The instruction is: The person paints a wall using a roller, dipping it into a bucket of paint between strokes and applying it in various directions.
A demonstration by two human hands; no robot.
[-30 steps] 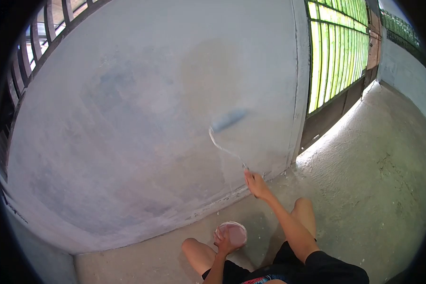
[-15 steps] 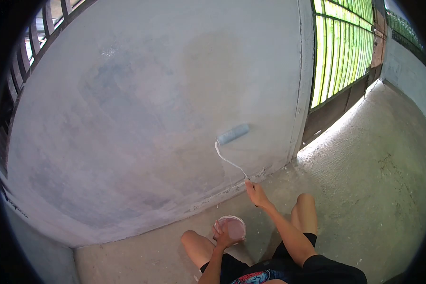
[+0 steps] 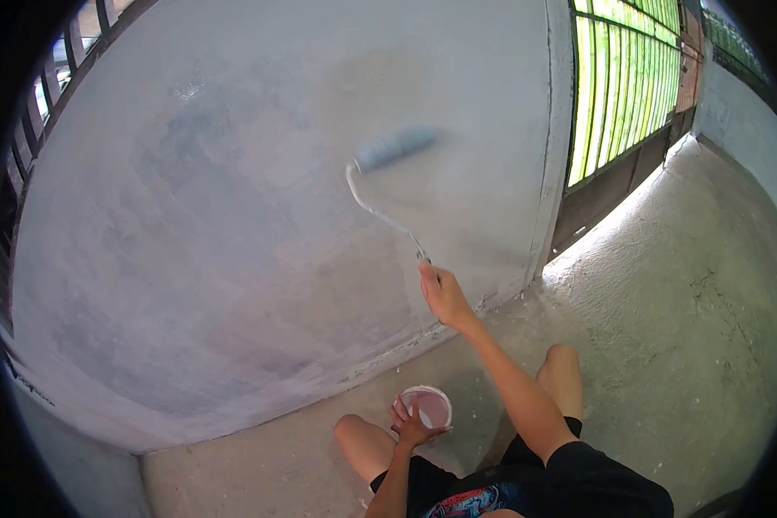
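Note:
My right hand (image 3: 443, 293) is closed round the handle of a paint roller, its arm stretched out towards the wall. The roller's pale blue sleeve (image 3: 397, 148) lies against the wall (image 3: 233, 216), tilted slightly, above a white bent frame. Darker, damp-looking patches show on the wall about it. Low between my knees, my left hand (image 3: 413, 425) has its fingers spread over the near left side of a round white bucket (image 3: 441, 400). Pinkish-grey contents show inside the bucket.
Concrete floor (image 3: 665, 345) runs along the wall's foot and off to the right. A green-lit barred gate (image 3: 622, 95) stands at the upper right. Metal bars (image 3: 69, 52) cross an opening at the upper left. Both my bent knees flank the bucket.
The roller has moved up and a little left along the wall, with my right hand rising behind it. My left hand remains at the bucket.

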